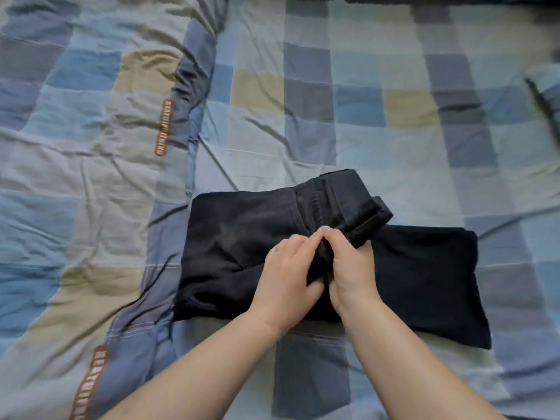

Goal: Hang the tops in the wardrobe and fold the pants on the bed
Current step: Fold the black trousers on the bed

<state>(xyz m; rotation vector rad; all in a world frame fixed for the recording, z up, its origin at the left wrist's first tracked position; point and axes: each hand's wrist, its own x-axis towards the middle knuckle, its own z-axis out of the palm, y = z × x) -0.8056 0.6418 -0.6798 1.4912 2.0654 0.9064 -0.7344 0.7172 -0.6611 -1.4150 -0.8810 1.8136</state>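
- Hands first: my left hand [288, 265] and right hand [348, 262] meet over the middle of the dark pants [242, 237], thumbs nearly touching.
- My left hand has its fingers curled down into the cloth, pinching a bunched ridge of it; my right hand curls round the same ridge from the other side, gripping it.
- Just past my right fingertips, the waistband [363, 216] stands turned up, its inner face showing.
- The pants lie partly folded on the bed, on the checked blue quilt [333, 116], one leg end spread flat to the right.
- I judge this to be the pants-folding step, midway: the bundle is compact but not yet squared.
- Next, I think, I need to tuck or lay this gathered part flat and bring the right portion over, keeping the layers aligned.
- No tops or wardrobe are in view.
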